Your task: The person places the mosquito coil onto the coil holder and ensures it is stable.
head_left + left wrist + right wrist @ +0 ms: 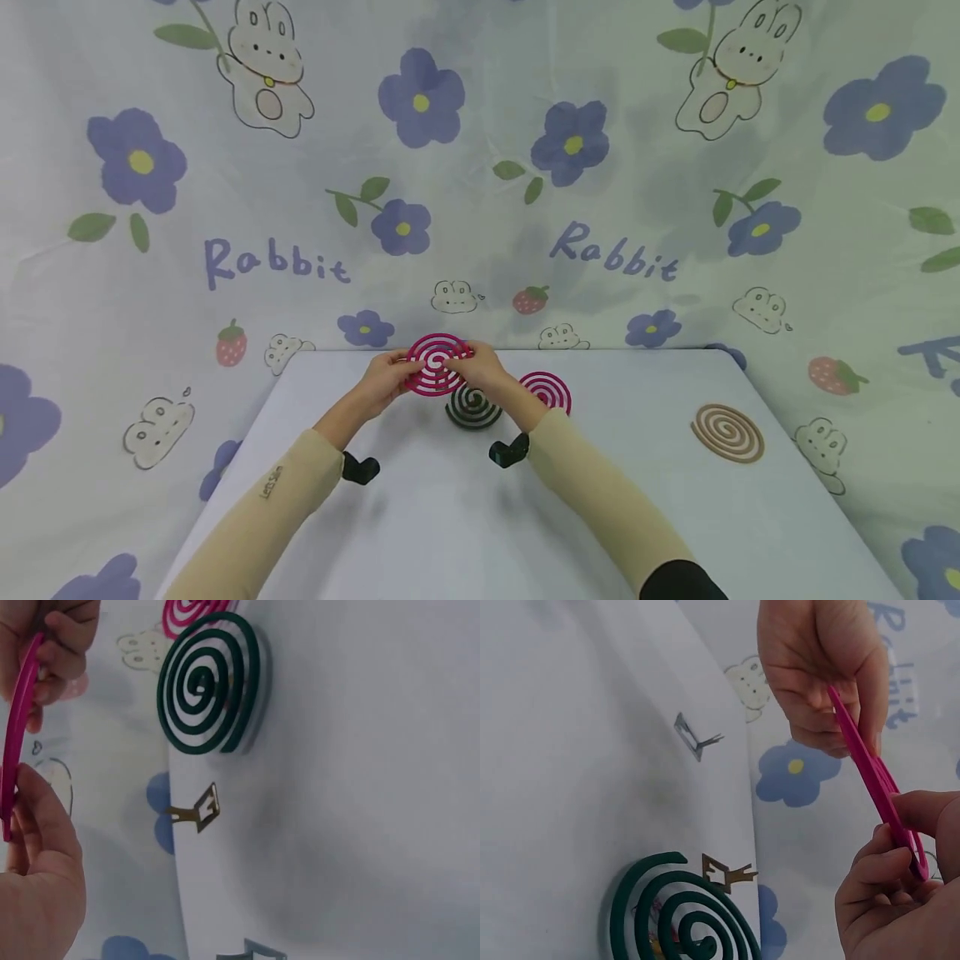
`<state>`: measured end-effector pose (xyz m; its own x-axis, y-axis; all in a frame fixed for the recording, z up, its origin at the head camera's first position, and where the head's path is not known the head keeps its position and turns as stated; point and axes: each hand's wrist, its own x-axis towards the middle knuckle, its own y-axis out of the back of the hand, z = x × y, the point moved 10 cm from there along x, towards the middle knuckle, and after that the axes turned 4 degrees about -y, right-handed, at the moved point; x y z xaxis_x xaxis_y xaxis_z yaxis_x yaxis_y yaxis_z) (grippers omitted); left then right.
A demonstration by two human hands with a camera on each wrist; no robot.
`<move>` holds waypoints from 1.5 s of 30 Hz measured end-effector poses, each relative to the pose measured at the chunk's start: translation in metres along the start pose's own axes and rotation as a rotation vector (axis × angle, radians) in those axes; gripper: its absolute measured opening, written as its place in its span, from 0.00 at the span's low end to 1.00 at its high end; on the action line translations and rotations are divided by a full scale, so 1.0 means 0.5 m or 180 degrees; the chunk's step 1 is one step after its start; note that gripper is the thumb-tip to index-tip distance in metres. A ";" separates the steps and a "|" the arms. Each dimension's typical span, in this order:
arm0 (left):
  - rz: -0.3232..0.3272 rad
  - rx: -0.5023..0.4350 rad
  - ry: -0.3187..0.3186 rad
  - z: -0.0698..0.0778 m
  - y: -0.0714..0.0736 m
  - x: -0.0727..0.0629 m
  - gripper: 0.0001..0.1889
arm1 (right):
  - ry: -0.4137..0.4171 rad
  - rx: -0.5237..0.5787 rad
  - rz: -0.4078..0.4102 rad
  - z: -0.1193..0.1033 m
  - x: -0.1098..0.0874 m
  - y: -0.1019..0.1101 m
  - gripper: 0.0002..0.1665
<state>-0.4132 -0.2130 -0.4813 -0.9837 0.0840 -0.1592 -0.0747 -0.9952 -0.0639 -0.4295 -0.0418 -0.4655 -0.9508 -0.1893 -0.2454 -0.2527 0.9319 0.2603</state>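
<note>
A pink mosquito coil (437, 337) is held up off the table between both hands. My left hand (381, 385) pinches its left edge, thumb on the near face and fingers behind. On the opposite edge, my right hand (486, 367) pinches it the same way. In the right wrist view the pink coil (868, 771) appears nearly edge-on. Just below the hands lies a dark green mosquito coil (238, 675) on the table. A second pink coil (545, 375) sits to its right, partly hidden by my right forearm.
A brown mosquito coil (727, 433) lies at the table's right side. Near the back edge, a small gold metal stand (200, 813) is beside the green coil, with a silver one (690, 740) farther left. Behind the white table (420, 517) hangs a rabbit-patterned cloth (480, 208).
</note>
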 end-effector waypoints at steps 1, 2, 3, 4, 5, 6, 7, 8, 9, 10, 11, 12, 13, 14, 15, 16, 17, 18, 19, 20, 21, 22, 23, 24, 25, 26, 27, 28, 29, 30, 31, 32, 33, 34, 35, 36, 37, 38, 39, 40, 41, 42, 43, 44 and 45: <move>0.0018 0.0021 0.0006 0.006 0.002 0.003 0.28 | -0.0002 0.0039 -0.0011 -0.005 0.003 0.000 0.28; 0.0028 0.0050 0.0008 0.012 0.004 0.006 0.28 | -0.0002 0.0046 -0.0019 -0.011 0.007 0.000 0.28; 0.0029 0.0082 0.0006 0.018 0.005 0.010 0.28 | 0.0011 0.0038 -0.0027 -0.016 0.010 0.000 0.27; 0.0041 0.0117 0.0005 0.023 0.007 0.013 0.28 | 0.0021 0.0043 -0.0032 -0.021 0.014 0.000 0.26; 0.0044 0.0121 0.0005 0.027 0.009 0.017 0.28 | 0.0028 0.0052 -0.0039 -0.026 0.018 0.000 0.26; 0.0056 0.0119 0.0018 0.030 0.011 0.021 0.28 | 0.0030 0.0055 -0.0041 -0.029 0.022 0.000 0.25; 0.0063 0.0131 0.0023 0.034 0.012 0.025 0.28 | 0.0029 0.0017 -0.0023 -0.032 0.027 0.001 0.25; 0.0052 0.0135 0.0019 0.037 0.012 0.029 0.27 | 0.0034 0.0007 -0.0015 -0.034 0.032 0.002 0.24; 0.0051 0.0125 0.0026 0.039 0.012 0.032 0.27 | 0.0033 0.0018 -0.0013 -0.037 0.036 0.003 0.23; 0.0047 0.0119 0.0032 0.042 0.013 0.036 0.27 | 0.0023 0.0024 -0.0004 -0.038 0.041 0.004 0.23; 0.0049 0.0098 0.0036 0.044 0.013 0.039 0.27 | 0.0022 0.0027 -0.0006 -0.039 0.045 0.005 0.23; 0.0063 0.0086 0.0043 0.045 0.013 0.043 0.27 | 0.0032 0.0025 -0.0007 -0.040 0.049 0.005 0.23; 0.0073 0.0069 0.0046 0.046 0.013 0.046 0.28 | 0.0045 0.0034 -0.0011 -0.042 0.054 0.006 0.22; 0.0087 0.0070 0.0048 0.046 0.014 0.049 0.28 | 0.0063 0.0069 -0.0026 -0.043 0.058 0.006 0.21; 0.0109 0.0056 0.0054 0.047 0.015 0.053 0.28 | 0.0083 0.0093 -0.0032 -0.045 0.062 0.006 0.21; 0.0135 0.0031 0.0057 0.046 0.016 0.057 0.28 | 0.0101 0.0114 -0.0034 -0.045 0.066 0.007 0.20; 0.0161 -0.0010 0.0058 0.045 0.017 0.061 0.28 | 0.0126 0.0157 -0.0037 -0.045 0.071 0.008 0.20; 0.0180 -0.0060 0.0055 0.043 0.017 0.066 0.27 | 0.0141 0.0193 -0.0023 -0.044 0.076 0.010 0.19; 0.0186 -0.0117 0.0041 0.042 0.016 0.071 0.27 | 0.0151 0.0229 -0.0007 -0.043 0.081 0.012 0.19; 0.0203 -0.0162 0.0028 0.040 0.015 0.076 0.27 | 0.0166 0.0256 0.0009 -0.042 0.085 0.014 0.18; 0.0228 -0.0230 0.0016 0.039 0.015 0.080 0.26 | 0.0179 0.0286 0.0018 -0.040 0.090 0.015 0.18; 0.0255 -0.0288 -0.0002 0.037 0.015 0.085 0.26 | 0.0195 0.0299 0.0021 -0.039 0.094 0.015 0.18; 0.0271 -0.0324 -0.0016 0.034 0.016 0.089 0.26 | 0.0211 0.0319 0.0018 -0.038 0.098 0.015 0.18; 0.0298 -0.0363 -0.0025 0.031 0.017 0.093 0.26 | 0.0226 0.0323 0.0010 -0.037 0.102 0.014 0.18; 0.0323 -0.0394 -0.0026 0.028 0.019 0.096 0.25 | 0.0241 0.0334 -0.0010 -0.036 0.105 0.012 0.18; 0.0358 -0.0404 -0.0020 0.024 0.021 0.098 0.25 | 0.0245 0.0340 -0.0027 -0.035 0.109 0.010 0.19; 0.0389 -0.0421 -0.0018 0.021 0.023 0.100 0.24 | 0.0242 0.0347 -0.0047 -0.033 0.112 0.007 0.19; 0.0408 -0.0429 -0.0019 0.018 0.025 0.102 0.23 | 0.0234 0.0354 -0.0059 -0.030 0.116 0.005 0.19; 0.0426 -0.0437 -0.0013 0.014 0.026 0.103 0.22 | 0.0220 0.0358 -0.0064 -0.028 0.119 0.004 0.19; 0.0443 -0.0465 -0.0009 0.011 0.028 0.105 0.21 | 0.0203 0.0358 -0.0063 -0.025 0.122 0.003 0.19; 0.0450 -0.0477 -0.0008 0.007 0.027 0.107 0.21 | 0.0183 0.0360 -0.0052 -0.021 0.124 0.003 0.20; 0.0460 -0.0479 -0.0016 0.003 0.027 0.109 0.20 | 0.0167 0.0349 -0.0032 -0.018 0.126 0.004 0.20; 0.0460 -0.0491 -0.0028 0.000 0.026 0.112 0.19 | 0.0158 0.0334 -0.0003 -0.015 0.127 0.006 0.20; 0.0457 -0.0508 -0.0033 -0.003 0.026 0.114 0.19 | 0.0153 0.0323 0.0027 -0.013 0.129 0.007 0.20; 0.0460 -0.0539 -0.0031 -0.008 0.026 0.117 0.19 | 0.0145 0.0314 0.0055 -0.011 0.130 0.007 0.21; 0.0464 -0.0565 -0.0027 -0.012 0.026 0.119 0.19 | 0.0133 0.0306 0.0071 -0.008 0.131 0.008 0.21; 0.0466 -0.0574 -0.0021 -0.016 0.025 0.121 0.19 | 0.0124 0.0297 0.0088 -0.005 0.133 0.008 0.22; 0.0471 -0.0594 -0.0013 -0.021 0.025 0.122 0.19 | 0.0112 0.0287 0.0102 -0.002 0.135 0.008 0.22; 0.0468 -0.0613 -0.0012 -0.024 0.024 0.124 0.20 | 0.0106 0.0287 0.0109 0.002 0.137 0.007 0.22; 0.0482 -0.0632 -0.0003 -0.029 0.024 0.125 0.20 | 0.0099 0.0296 0.0110 0.006 0.140 0.007 0.22; 0.0499 -0.0654 0.0000 -0.033 0.024 0.127 0.20 | 0.0096 0.0298 0.0112 0.010 0.143 0.007 0.22; 0.0513 -0.0671 0.0000 -0.036 0.024 0.128 0.20 | 0.0100 0.0286 0.0110 0.014 0.146 0.007 0.22; 0.0526 -0.0680 -0.0003 -0.039 0.023 0.129 0.20 | 0.0109 0.0273 0.0115 0.017 0.149 0.007 0.21; 0.0540 -0.0689 -0.0003 -0.043 0.023 0.131 0.20 | 0.0108 0.0248 0.0120 0.022 0.152 0.008 0.21; 0.0548 -0.0695 0.0002 -0.047 0.022 0.132 0.19 | 0.0110 0.0221 0.0121 0.025 0.154 0.009 0.21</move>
<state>-0.4752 -0.2173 -0.5156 -0.9787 -0.0853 -0.1866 0.1308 -0.9602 -0.2468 -0.5014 -0.0484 -0.4951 -0.9654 -0.1629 -0.2038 -0.2044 0.9576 0.2030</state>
